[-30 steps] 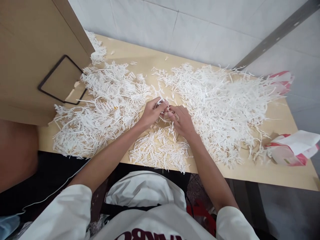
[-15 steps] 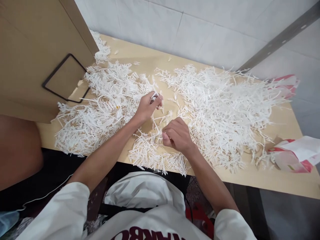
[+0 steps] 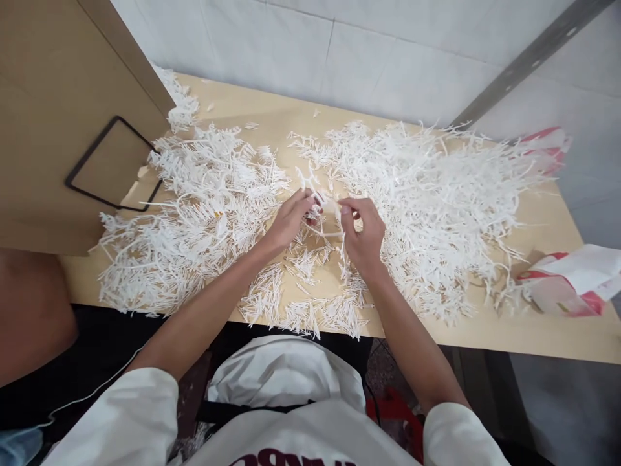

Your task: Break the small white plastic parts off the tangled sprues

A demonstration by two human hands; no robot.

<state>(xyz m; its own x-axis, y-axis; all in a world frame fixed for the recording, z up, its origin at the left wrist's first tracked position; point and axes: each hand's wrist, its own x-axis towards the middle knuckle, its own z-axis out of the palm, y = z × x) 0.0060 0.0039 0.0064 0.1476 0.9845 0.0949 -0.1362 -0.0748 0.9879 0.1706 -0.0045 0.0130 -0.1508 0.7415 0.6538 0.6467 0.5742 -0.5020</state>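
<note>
My left hand (image 3: 292,221) is closed around a white branched plastic piece (image 3: 310,180), whose thin arms stick out past the fingertips. At the right side of the same piece, my right hand (image 3: 365,233) is in a pinch, thumb against forefinger. Exactly what sits between those right fingertips is too small to see clearly. Below both hands lies a small heap of short white sticks (image 3: 305,316) near the table's front edge. A pile of white plastic pieces (image 3: 194,226) spreads to the left, and a larger pile of branched white pieces (image 3: 427,200) to the right.
A large cardboard box (image 3: 63,129) stands at the left, with a black rectangular frame (image 3: 99,145) against it. Red-and-white packets (image 3: 567,285) lie at the right end of the table (image 3: 490,336). A tiled wall (image 3: 388,65) runs behind. Someone's bare limb (image 3: 33,310) shows at left.
My right hand has moved up and away from me, from the front heap to beside my left hand. A white branched piece now shows spread between the two hands. The view has shifted slightly.
</note>
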